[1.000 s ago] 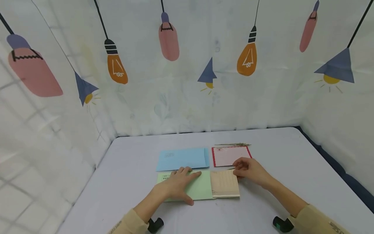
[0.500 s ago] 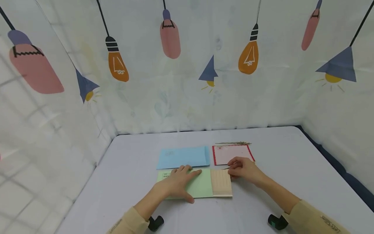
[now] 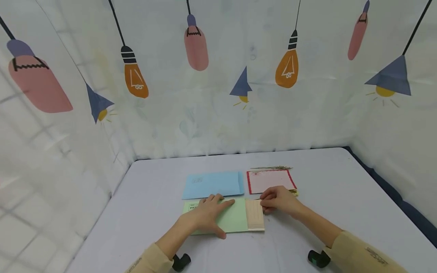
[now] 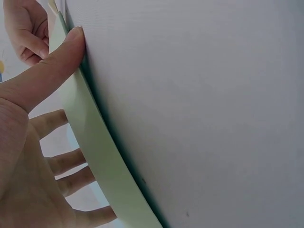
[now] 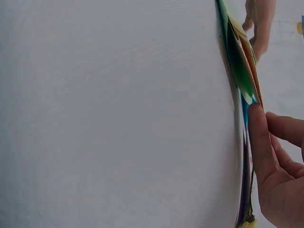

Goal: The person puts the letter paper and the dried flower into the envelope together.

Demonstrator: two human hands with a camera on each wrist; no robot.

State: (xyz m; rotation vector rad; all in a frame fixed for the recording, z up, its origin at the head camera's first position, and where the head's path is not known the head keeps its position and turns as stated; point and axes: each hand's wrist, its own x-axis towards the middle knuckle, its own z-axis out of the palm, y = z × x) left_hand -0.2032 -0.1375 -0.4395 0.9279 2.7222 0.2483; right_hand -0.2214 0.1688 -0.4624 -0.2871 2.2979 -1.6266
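Slid further left since a second ago: beige lined card (image 3: 255, 214), now mostly tucked into the green envelope (image 3: 232, 220) at lower centre of the head view, only a narrow strip showing. Left hand (image 3: 205, 216) flat on the envelope, fingers straight, pinning it; right hand (image 3: 278, 200) pinching the card's right edge, thumb and fingers curled. Above: blue envelope (image 3: 213, 184), red-bordered pink card (image 3: 269, 181), a dried sprig (image 3: 271, 168), all on the pale table (image 3: 341, 197). Best done, by judgement, by keeping the envelope pressed flat and pushing the card level and square, so no corner snags. Left wrist view: thumb (image 4: 47, 71) laid against the envelope's edge, a detail the head view misses. Right wrist view: fingertips (image 5: 259, 137) at the stacked paper edges, seen edge-on; layout of the cards unreadable there.
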